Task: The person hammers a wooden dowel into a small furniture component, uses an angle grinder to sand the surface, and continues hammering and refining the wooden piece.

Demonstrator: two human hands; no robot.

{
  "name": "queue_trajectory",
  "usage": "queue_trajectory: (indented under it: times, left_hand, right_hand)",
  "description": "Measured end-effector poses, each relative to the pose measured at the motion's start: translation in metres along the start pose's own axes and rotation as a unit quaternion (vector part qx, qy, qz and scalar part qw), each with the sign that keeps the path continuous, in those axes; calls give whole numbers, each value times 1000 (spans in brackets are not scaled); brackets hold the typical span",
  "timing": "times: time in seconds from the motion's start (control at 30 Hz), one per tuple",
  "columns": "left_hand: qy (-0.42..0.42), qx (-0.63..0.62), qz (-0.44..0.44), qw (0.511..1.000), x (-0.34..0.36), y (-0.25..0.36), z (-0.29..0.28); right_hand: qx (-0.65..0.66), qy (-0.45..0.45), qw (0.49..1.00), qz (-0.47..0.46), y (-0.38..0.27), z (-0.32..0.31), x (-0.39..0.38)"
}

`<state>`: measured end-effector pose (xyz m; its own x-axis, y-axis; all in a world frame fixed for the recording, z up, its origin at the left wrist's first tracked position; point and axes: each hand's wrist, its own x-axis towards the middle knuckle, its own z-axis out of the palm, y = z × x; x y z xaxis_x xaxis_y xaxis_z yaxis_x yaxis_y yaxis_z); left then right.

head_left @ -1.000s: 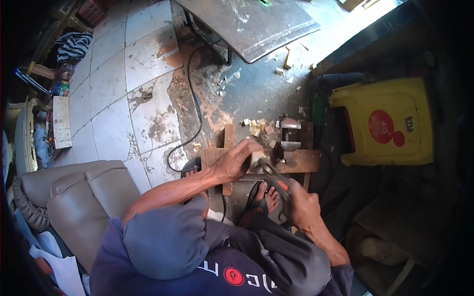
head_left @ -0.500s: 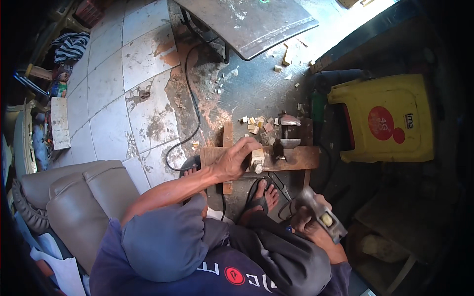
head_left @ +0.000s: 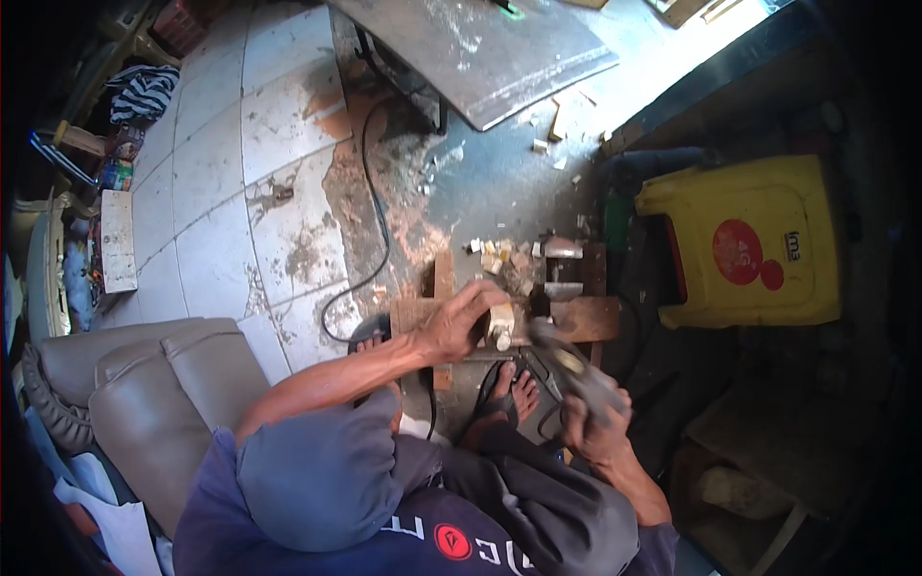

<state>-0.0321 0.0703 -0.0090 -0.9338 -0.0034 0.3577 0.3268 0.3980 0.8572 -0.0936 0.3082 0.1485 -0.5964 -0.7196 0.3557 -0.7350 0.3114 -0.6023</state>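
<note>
My left hand (head_left: pixel 459 324) is closed around a small pale wood block (head_left: pixel 500 319), holding it against a low wooden bench (head_left: pixel 591 319). The block's narrower near end points toward me. To the right, my right hand (head_left: pixel 597 434) grips a metal-headed hand tool (head_left: pixel 569 363), blurred by motion. A pale wooden spot shows in the tool's dark head, whose far end is just right of the block. Whether it is a hammer or a hatchet I cannot tell. Behind the block, several cut wood pieces (head_left: pixel 497 257) lie in a heap beside shiny metal parts (head_left: pixel 563 248) on the bench.
A yellow plastic stool (head_left: pixel 768 230) lies at the right. A dark tabletop (head_left: pixel 490 67) stands ahead, and a black cable (head_left: pixel 382 221) winds over the floor. My sandalled foot (head_left: pixel 523 389) is close below the bench. A brown padded seat (head_left: pixel 182 384) is at the left.
My right hand has swung the metal-headed tool up and to the left, from beside my knee to the bench by the block. My left hand keeps its hold on the block.
</note>
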Motion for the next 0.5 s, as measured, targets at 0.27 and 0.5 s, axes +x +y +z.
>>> queue_trajectory:
  times: [0.27, 0.5]
  left_hand:
    - [-17, -21, -30, 999, -3, 3, 4]
    - [-6, 12, -26, 1000, -3, 0, 0]
  right_hand:
    - [12, -30, 999, -18, -3, -8, -5]
    - [-22, -100, 993, 66, 17, 4, -12]
